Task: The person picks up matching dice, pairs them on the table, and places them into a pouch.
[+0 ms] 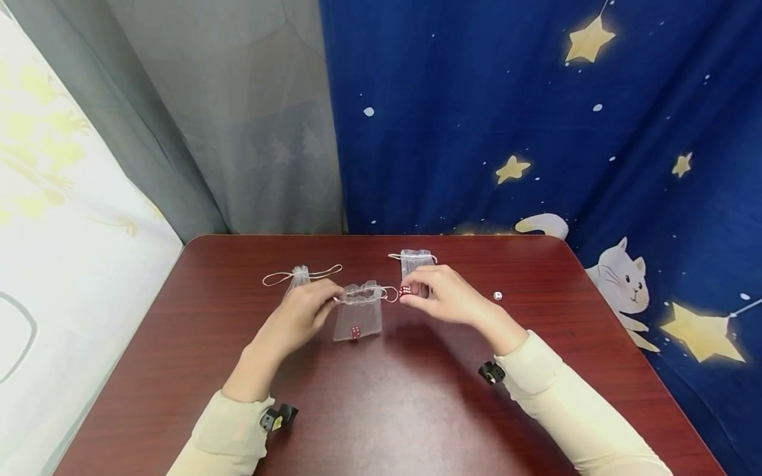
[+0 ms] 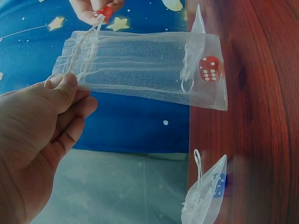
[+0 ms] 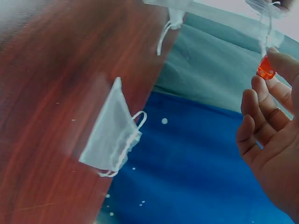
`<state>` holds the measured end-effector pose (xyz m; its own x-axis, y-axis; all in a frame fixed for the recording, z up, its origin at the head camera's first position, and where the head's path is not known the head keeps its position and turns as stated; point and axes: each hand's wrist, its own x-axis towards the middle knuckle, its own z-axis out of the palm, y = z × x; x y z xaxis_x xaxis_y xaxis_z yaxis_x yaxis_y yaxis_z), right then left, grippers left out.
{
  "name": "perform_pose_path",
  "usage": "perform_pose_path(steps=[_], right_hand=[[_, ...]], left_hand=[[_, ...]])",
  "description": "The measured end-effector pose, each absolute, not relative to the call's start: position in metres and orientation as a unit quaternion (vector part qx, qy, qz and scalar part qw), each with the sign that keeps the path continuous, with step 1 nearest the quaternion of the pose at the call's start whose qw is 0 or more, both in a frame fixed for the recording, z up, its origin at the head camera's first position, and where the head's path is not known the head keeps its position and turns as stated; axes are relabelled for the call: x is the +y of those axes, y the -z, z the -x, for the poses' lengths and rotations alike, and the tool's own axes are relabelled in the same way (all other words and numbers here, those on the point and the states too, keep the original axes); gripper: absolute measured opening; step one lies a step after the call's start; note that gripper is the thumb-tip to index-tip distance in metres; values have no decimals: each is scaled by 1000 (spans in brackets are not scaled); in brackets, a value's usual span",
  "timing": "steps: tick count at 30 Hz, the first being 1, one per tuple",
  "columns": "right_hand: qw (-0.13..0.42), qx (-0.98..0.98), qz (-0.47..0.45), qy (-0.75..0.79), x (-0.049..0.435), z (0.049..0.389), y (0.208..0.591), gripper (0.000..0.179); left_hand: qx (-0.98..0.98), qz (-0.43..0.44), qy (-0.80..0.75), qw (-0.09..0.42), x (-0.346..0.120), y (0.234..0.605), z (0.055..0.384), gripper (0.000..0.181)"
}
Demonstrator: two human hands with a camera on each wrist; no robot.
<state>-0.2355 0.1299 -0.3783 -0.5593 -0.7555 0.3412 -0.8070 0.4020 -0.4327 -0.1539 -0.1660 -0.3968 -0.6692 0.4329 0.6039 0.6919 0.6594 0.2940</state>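
A sheer white drawstring bag (image 1: 364, 312) hangs from my left hand (image 1: 302, 315), whose thumb and fingers pinch it at the gathered mouth. One red die (image 2: 209, 69) lies at the bottom inside that bag. To the right, my right hand (image 1: 449, 295) pinches a second red die (image 3: 266, 71) between thumb and fingertips, beside the bag's mouth. A drawstring loop (image 1: 389, 295) reaches over to this die; I cannot tell whether the right fingers also hold the cord.
Behind my left hand stands another sheer bag (image 1: 299, 272), cinched, with a blue die (image 2: 219, 185) inside. A third bag (image 3: 112, 135) is on the table (image 1: 226, 264) behind my right hand. Farther right sits a small white die (image 1: 497, 296). Curtains (image 1: 417, 132) hang past the table's back edge.
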Motion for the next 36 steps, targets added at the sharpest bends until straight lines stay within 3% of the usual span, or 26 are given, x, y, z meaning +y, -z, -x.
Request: perform_pose_path(steps=[10,25,30,36], right_hand=[[95,-810,-492,-304,109,232,363,12],[67,-808,-483,-331,106,231,371,22],[17,-812,-447,-375,116,237,390,29],[-89,-808,-402,-421,116,239,405,20]], left_hand=[[-873,331,266,242,-158,399,157,23],[-855,343,283,266,-151,400,159,25],[-848,349,291,274,-152,403,160,23],[-840,353,303,280,-152,405,161,26]])
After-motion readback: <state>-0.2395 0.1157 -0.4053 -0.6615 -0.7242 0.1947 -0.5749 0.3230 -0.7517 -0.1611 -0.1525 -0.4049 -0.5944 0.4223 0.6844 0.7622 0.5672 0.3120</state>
